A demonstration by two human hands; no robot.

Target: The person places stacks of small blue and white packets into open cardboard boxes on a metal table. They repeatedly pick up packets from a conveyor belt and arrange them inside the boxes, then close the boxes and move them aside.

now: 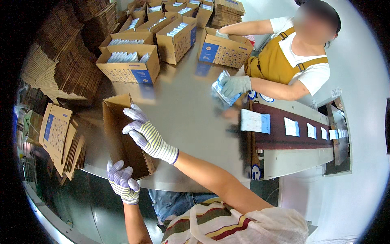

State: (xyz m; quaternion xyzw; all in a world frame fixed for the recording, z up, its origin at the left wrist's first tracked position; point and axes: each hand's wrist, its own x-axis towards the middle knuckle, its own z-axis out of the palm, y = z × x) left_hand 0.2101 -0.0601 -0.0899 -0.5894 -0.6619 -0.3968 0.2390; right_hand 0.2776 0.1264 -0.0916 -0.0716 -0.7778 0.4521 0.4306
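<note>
Currently, brown carton (117, 132) at bench's (199, 148) near edge; right hand (152, 139) over it, fingers parted; left hand (123, 184) alongside, grip unclear.

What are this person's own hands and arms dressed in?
The left hand and right hand wear gloves: pale, with thin yellowish stripes and lavender fingers; the right cuff is edged purple. The forearms are bare. The right sleeve is loose and cream.

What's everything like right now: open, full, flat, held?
Nearest box: open
Left hand: gloved, fingers loosely bent
Right hand: gloved, fingers apart
Front-left filled box: open, pouches inside
Co-worker's box: open
Tall cardboard stack at left: folded flat
Conveyor pouches: lying flat, spaced apart
Co-worker's blue-white packaging: held
</note>
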